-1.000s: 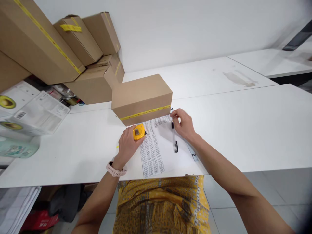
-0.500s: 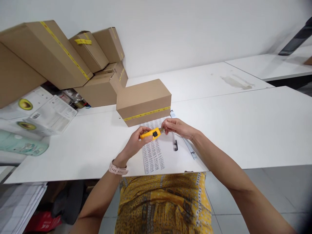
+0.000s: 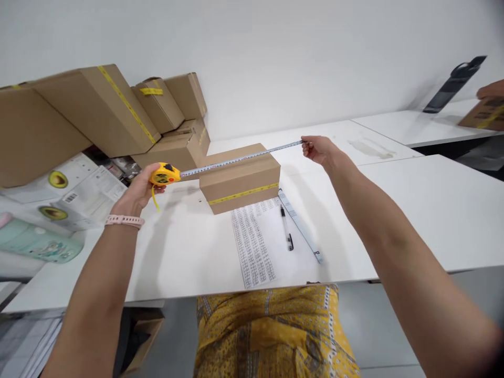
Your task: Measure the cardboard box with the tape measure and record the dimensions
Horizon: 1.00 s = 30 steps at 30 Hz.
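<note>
My left hand [image 3: 137, 190] grips a yellow tape measure [image 3: 164, 174] raised above the white table [image 3: 394, 210]. Its silver blade [image 3: 240, 157] runs out to the right, over the top of a brown cardboard box [image 3: 240, 177] sealed with yellow tape. My right hand [image 3: 317, 149] pinches the blade's far end beyond the box's right side. In front of the box lie a printed sheet [image 3: 255, 241], a black pen [image 3: 286, 228] and a flat ruler [image 3: 301, 227].
Several cardboard boxes [image 3: 98, 110] are stacked at the back left against the wall. White cartons with avocado pictures [image 3: 59, 189] and a teal bottle [image 3: 35, 244] lie at the left. Another person's hand [image 3: 490, 90] holds a box at the far right table.
The tape measure went from resting near the sheet to held in both hands. My hands then spread apart, drawing the blade out across the top of the box.
</note>
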Motion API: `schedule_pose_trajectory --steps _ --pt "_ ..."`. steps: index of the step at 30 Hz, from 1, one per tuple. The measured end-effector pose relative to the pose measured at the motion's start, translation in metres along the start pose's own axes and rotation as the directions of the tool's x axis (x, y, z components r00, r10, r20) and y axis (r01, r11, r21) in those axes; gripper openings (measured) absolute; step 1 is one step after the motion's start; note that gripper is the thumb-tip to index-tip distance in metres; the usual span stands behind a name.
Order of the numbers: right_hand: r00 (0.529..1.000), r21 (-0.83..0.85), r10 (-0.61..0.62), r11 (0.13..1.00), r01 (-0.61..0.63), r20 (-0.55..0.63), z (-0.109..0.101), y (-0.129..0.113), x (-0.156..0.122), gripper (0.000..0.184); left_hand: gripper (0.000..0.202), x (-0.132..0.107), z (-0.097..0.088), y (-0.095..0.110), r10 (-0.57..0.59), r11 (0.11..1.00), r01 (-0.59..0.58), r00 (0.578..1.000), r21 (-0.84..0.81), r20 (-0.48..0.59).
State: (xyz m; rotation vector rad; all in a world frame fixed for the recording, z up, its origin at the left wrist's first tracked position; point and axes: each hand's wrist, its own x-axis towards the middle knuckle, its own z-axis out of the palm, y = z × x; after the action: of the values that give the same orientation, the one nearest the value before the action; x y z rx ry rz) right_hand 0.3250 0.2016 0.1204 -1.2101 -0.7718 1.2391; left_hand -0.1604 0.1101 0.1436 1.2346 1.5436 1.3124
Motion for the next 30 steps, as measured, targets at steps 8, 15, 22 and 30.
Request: schedule_pose_trajectory --steps 8,15,22,30 --pt "0.999 -0.175 -0.042 0.984 0.036 -0.028 0.064 0.035 0.014 0.03 0.027 0.009 -0.018 -0.024 -0.119 0.987 0.115 0.992 -0.114 -0.034" --pt "0.998 -0.34 -0.066 0.938 0.064 0.005 0.087 0.051 0.015 0.023 0.035 0.017 0.007 -0.02 -0.074 0.991 0.083 0.993 -0.106 0.089" --pt "0.999 -0.394 -0.011 0.919 0.024 0.035 0.089 0.064 0.018 0.022 0.038 0.035 0.038 -0.017 -0.038 0.994 0.05 0.991 -0.098 0.126" --pt "0.999 -0.455 -0.044 0.889 0.046 0.015 0.086 0.067 0.017 0.028 0.037 0.042 0.036 -0.026 -0.01 0.994 0.022 0.993 -0.104 0.121"
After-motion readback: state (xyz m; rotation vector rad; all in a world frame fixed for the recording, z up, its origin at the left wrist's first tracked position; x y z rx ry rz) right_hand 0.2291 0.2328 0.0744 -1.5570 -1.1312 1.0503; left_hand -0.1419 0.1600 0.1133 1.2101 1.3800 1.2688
